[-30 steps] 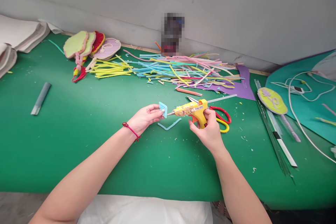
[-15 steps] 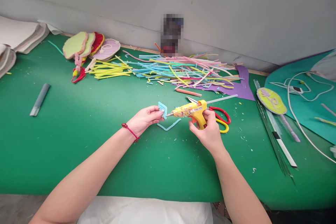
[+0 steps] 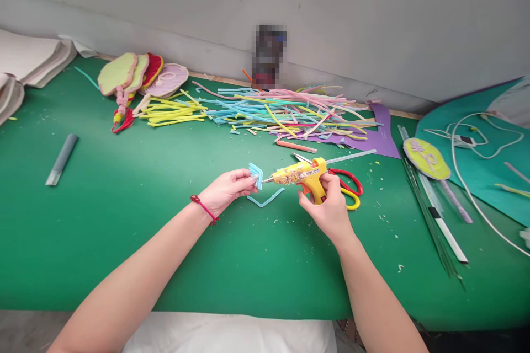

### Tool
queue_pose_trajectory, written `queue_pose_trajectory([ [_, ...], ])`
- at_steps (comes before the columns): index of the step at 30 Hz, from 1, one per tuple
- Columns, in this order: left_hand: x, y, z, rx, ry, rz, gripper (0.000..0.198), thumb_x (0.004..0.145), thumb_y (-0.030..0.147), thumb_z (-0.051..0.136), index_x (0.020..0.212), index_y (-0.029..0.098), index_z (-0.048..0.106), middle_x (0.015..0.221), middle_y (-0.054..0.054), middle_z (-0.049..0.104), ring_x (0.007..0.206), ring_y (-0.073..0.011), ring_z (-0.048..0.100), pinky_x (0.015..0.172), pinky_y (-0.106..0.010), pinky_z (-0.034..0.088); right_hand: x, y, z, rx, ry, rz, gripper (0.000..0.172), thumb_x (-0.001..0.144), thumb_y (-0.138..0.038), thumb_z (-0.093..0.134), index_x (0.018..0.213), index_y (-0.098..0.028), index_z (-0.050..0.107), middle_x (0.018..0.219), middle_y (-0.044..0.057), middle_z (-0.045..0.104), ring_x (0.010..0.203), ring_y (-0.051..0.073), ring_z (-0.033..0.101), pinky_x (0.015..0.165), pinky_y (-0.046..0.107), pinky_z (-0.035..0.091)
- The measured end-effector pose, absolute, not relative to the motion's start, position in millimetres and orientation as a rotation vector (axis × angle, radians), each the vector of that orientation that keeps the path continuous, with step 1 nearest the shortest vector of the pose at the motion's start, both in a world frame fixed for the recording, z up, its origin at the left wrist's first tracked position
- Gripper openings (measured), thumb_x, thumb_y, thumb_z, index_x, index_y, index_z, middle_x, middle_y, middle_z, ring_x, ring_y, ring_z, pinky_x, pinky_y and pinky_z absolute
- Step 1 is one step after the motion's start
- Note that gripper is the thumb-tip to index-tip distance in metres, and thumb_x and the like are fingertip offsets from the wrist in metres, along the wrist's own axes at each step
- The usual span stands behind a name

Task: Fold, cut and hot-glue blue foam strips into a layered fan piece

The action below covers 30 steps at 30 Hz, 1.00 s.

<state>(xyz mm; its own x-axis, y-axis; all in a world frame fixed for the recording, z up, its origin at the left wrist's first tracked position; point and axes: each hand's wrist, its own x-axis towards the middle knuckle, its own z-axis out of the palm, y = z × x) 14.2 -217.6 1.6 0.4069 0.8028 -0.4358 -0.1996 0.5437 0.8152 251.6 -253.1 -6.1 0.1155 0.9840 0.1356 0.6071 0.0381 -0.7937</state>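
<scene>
My left hand (image 3: 234, 187) pinches a small piece of light-blue bent pipe cleaners (image 3: 256, 172), stacked side by side. In my right hand (image 3: 329, 204) is a yellow hot glue gun (image 3: 311, 175), fingers wrapped round its handle. The gun's metal nozzle points left and meets or nearly meets the blue piece's edge; I cannot tell which. A clear glue stick (image 3: 351, 156) sticks out of its back. Below the blue piece, a single bent light-blue pipe cleaner (image 3: 265, 198) lies on the table. Scissors (image 3: 351, 182) with red and yellow handles lie partly hidden behind the gun.
Loose coloured pipe cleaners (image 3: 265, 110) are heaped along the back of the green table (image 3: 124, 242). Several fan-shaped pieces (image 3: 118, 73) lie back left, a grey tube (image 3: 62, 160) left. At right are a yellow oval piece (image 3: 426, 158), thin green rods (image 3: 428, 223) and a white cable (image 3: 472, 193).
Hardly anything differs. The whole view has shifted very slightly, while both hands keep the blue piece and the glue gun in the same position.
</scene>
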Motion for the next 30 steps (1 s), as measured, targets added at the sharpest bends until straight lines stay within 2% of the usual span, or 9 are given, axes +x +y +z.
queue_pose_trajectory([
  [10, 14.0, -217.9, 0.3, 0.806, 0.929, 0.682, 0.043, 0.060, 0.049, 0.081, 0.079, 0.016, 0.062, 0.077, -0.001, 0.060, 0.075, -0.0137, 0.057, 0.077, -0.029, 0.042, 253.9, -252.5, -7.5, -1.663, -1.585, 0.610, 0.044, 0.070, -0.038, 0.068, 0.102, -0.023, 0.043, 0.102, 0.008, 0.062, 0.075, 0.018, 0.062, 0.057, 0.030, 0.053],
  [16, 13.8, -218.1, 1.6, 0.817, 0.913, 0.668, 0.041, 0.061, 0.049, 0.080, 0.079, 0.016, 0.063, 0.079, -0.001, 0.060, 0.076, -0.0142, 0.057, 0.079, -0.030, 0.041, 254.6, -251.7, -6.7, -1.664, -1.563, 0.594, 0.043, 0.070, -0.037, 0.068, 0.102, -0.023, 0.043, 0.100, 0.007, 0.062, 0.069, 0.016, 0.060, 0.056, 0.030, 0.052],
  [25, 14.9, -219.3, 5.1, 0.860, 0.909, 0.633, 0.044, 0.059, 0.052, 0.080, 0.077, 0.016, 0.063, 0.078, 0.000, 0.060, 0.077, -0.0139, 0.057, 0.079, -0.030, 0.041, 255.5, -252.6, -6.1, -1.646, -1.557, 0.612, 0.043, 0.071, -0.036, 0.068, 0.103, -0.023, 0.042, 0.101, 0.007, 0.062, 0.068, 0.015, 0.059, 0.056, 0.029, 0.051],
  [30, 14.0, -219.7, 5.2, 0.875, 0.901, 0.635, 0.040, 0.063, 0.050, 0.079, 0.079, 0.016, 0.064, 0.080, -0.001, 0.060, 0.078, -0.0145, 0.057, 0.080, -0.030, 0.041, 255.0, -252.4, -4.2, -1.633, -1.555, 0.608, 0.043, 0.071, -0.036, 0.067, 0.103, -0.023, 0.042, 0.100, 0.007, 0.063, 0.068, 0.016, 0.060, 0.055, 0.029, 0.051],
])
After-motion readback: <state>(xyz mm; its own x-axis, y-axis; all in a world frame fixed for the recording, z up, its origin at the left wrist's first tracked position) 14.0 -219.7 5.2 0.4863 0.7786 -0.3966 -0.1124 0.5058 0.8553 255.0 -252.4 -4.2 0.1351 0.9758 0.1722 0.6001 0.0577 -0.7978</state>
